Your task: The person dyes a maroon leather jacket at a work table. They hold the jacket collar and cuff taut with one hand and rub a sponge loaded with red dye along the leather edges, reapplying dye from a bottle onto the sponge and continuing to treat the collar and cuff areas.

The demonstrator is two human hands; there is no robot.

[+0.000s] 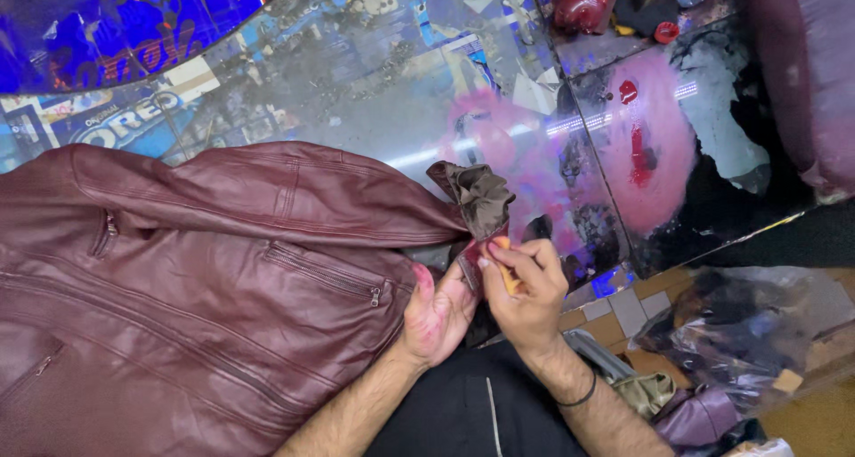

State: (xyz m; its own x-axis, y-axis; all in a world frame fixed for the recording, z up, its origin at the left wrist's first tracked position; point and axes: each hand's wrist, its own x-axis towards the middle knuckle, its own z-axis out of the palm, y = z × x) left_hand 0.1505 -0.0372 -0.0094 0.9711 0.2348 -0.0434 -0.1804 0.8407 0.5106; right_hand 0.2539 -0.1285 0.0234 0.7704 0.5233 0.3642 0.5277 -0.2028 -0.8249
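Stained worktop, jacket, both hands.

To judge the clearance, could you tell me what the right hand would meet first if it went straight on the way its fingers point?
Probably the maroon jacket's sleeve cuff, which the right hand already touches.

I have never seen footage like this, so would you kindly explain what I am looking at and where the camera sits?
There is no machine here: one camera, worn on a person's head, looks down at that person's own two bare hands. A dark red leather jacket lies spread on a glossy worktable stained with blue and pink colour. Its sleeve cuff is turned out, so the brown lining shows. The left hand holds the cuff edge from below. The right hand pinches a small orange piece against the cuff; I cannot tell what it is. A red bottle lies at the far edge, and plastic bags sit lower right.
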